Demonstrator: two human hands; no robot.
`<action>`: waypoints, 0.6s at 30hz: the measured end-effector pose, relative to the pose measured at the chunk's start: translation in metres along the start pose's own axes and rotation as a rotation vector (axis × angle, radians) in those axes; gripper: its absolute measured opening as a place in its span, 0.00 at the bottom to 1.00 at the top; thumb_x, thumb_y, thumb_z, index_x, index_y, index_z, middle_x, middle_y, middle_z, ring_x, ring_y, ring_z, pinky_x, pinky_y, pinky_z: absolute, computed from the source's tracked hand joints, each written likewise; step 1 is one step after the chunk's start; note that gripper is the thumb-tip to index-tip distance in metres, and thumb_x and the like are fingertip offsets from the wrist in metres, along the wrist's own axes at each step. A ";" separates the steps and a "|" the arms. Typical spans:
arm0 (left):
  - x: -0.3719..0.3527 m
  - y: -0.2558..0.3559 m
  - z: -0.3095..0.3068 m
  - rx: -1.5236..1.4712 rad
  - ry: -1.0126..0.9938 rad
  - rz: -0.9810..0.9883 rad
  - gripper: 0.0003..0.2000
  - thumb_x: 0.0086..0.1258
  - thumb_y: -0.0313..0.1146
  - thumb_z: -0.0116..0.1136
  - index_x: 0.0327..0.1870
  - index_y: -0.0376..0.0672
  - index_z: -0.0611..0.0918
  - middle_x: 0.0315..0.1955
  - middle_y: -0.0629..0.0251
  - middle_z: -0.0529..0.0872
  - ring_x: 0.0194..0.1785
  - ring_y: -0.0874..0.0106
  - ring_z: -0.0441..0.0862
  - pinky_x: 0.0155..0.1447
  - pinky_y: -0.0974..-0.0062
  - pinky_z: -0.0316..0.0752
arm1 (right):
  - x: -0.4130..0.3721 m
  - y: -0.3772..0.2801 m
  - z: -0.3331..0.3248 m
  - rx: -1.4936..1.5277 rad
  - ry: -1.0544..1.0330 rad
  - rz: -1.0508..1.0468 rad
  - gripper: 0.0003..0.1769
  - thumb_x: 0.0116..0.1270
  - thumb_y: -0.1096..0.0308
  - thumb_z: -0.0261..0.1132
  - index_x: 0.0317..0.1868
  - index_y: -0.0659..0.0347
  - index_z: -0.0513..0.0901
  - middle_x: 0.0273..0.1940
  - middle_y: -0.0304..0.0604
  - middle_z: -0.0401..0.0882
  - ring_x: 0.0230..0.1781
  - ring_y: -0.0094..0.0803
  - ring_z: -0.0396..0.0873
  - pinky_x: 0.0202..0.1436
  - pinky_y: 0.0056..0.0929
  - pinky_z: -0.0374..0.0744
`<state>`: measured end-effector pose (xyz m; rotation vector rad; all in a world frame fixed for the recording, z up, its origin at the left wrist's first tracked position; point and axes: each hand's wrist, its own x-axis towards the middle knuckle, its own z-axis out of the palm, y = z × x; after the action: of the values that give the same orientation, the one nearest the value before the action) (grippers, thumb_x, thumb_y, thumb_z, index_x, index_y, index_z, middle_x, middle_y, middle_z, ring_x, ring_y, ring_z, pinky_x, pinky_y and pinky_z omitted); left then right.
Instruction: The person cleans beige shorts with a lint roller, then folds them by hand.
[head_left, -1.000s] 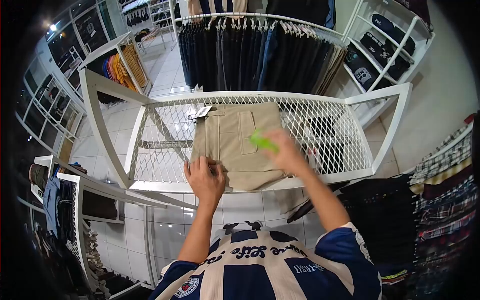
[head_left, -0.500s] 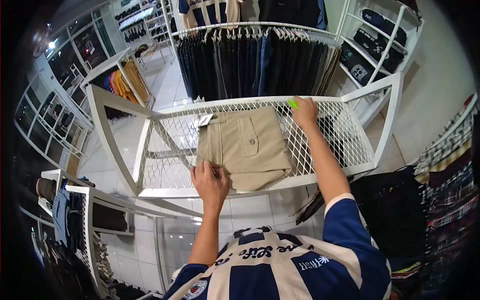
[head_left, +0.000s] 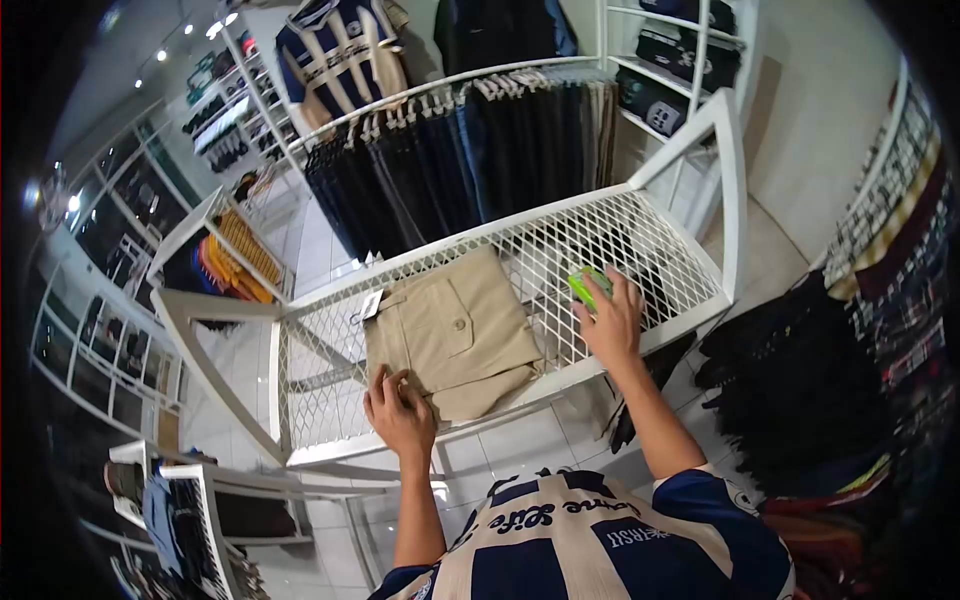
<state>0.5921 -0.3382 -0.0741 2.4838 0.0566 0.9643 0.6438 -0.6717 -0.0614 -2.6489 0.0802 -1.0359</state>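
Folded khaki trousers [head_left: 440, 330] with a buttoned flap pocket lie on a white metal mesh shelf [head_left: 330, 400]. A paper tag [head_left: 371, 304] sticks out at their upper left corner. My left hand [head_left: 400, 412] rests at the near left corner of the trousers, fingers apart and slightly bent, fingertips on the cloth. Over the mesh to the right of the trousers, my right hand [head_left: 612, 325] grips a small bright green packet [head_left: 590, 287] between thumb and fingers. I cannot tell what the packet contains.
Behind the shelf, dark trousers [head_left: 400, 175] hang from a rail. A striped jersey [head_left: 340, 60] hangs above. Caps [head_left: 650, 105] sit on shelves at the upper right. Plaid shirts [head_left: 890, 250] hang at the right, and another clothes rack [head_left: 215, 520] stands lower left.
My right hand has drawn back from the shelf's far edge towards me, bringing the green packet into fuller view. My left hand stays by the trousers' near corner. The camera view has tilted.
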 end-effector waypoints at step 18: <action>-0.001 0.000 0.000 -0.035 0.046 0.043 0.11 0.61 0.25 0.57 0.44 0.39 0.86 0.59 0.56 0.84 0.67 0.52 0.74 0.74 0.53 0.62 | -0.039 -0.081 -0.011 0.355 -0.252 0.057 0.24 0.64 0.47 0.69 0.37 0.65 0.85 0.36 0.51 0.82 0.39 0.53 0.82 0.43 0.48 0.78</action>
<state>0.5912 -0.3381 -0.0744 2.4397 0.0010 1.0321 0.6031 -0.5909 -0.0561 -2.4101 -0.0745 -0.6231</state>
